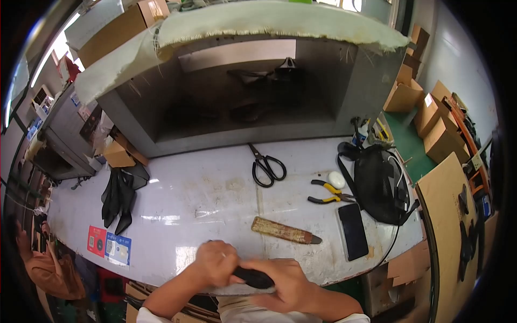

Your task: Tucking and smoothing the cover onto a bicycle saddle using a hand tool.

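Close to the table's near edge, both my hands are on a dark black piece [253, 277], smooth and rounded; its kind cannot be made out. My left hand [217, 262] is closed at the piece's left end, its fingers curled in. Wrapped around the right end is my right hand [285, 282], slightly blurred. Just beyond them lies a tape-wrapped tool [283, 230] with a dark tip. Farther back, black-handled scissors [265, 167] rest with their blades toward a grey box-like housing [355, 81].
Yellow-and-black pliers [329, 192], a white oval object [336, 180], a black phone [353, 231] and a black bag [377, 183] lie to the right. At left are black pointed pieces [121, 196] and red and blue cards [109, 245]. Another person [56, 272] is at far left.
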A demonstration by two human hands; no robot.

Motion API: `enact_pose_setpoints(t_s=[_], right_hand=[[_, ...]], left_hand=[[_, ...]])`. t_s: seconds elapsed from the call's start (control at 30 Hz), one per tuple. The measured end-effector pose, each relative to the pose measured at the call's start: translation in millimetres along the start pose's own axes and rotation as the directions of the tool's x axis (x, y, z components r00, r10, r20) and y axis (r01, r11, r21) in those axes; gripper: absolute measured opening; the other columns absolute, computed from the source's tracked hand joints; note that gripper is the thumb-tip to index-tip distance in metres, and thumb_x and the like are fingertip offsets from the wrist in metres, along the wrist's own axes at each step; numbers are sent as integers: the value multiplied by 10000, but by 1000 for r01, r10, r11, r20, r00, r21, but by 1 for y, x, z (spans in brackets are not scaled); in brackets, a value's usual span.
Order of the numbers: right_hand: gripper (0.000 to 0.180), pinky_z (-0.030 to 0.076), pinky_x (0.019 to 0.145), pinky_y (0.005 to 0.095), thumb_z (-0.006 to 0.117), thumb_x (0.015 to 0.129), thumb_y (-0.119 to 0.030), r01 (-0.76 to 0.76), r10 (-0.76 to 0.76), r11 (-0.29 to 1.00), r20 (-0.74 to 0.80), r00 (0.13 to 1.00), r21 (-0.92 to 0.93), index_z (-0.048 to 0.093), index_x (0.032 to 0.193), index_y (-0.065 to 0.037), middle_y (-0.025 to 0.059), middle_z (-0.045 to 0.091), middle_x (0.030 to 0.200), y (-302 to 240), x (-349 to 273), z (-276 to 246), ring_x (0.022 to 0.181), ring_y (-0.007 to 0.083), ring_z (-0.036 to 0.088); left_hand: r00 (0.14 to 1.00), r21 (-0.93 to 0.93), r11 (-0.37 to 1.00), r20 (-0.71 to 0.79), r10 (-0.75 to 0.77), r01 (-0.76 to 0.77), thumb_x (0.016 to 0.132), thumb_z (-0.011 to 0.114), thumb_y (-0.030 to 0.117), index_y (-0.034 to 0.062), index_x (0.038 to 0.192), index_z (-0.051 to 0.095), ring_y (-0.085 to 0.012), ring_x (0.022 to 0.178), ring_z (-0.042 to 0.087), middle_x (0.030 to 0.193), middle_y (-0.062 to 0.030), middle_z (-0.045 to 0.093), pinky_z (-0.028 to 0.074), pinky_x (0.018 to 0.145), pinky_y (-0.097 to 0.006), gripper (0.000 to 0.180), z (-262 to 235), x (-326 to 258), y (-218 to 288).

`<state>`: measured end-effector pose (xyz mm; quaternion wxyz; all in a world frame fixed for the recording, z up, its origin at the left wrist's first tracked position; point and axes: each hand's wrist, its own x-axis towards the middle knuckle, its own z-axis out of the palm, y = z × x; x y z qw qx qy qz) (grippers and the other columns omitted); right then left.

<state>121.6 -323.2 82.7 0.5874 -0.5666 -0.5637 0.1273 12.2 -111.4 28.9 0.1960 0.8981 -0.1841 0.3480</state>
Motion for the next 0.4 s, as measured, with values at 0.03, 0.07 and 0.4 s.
enact_pose_setpoints(t_s=[0.03, 0.07, 0.4], right_hand=[[447, 545, 621, 377, 856, 886, -188, 13, -13, 1000, -4, 1000, -8, 673, 1212, 57, 113, 719, 858, 2, 1, 1, 653, 274, 679], [387, 525, 564, 377, 849, 887, -175, 80, -86, 993, -68, 994, -93, 685, 1154, 53, 108, 688, 782, 7, -3, 5, 583, 275, 649], [239, 577, 542, 323, 656, 1029, -225, -542, 583, 807, -466, 666, 234, 723, 1032, 4, 114, 736, 762, 66, -64, -14, 592, 161, 694]], left_hand=[[998, -46, 999, 67, 12, -9, 904, 729, 493, 93, 791, 592, -254, 540, 585, 668, -55, 543, 468, 488, -386, 438, -1, 6, 3], [997, -43, 999, 74, 24, -21, 908, 727, 489, 92, 793, 595, -251, 539, 586, 665, -54, 540, 466, 485, -382, 434, 1, 6, 4], [940, -158, 946, 243, -239, 282, 946, 739, 440, 36, 1283, 603, -400, 1077, 646, 1224, -222, 644, 532, 938, -505, 543, 23, 25, -2]])
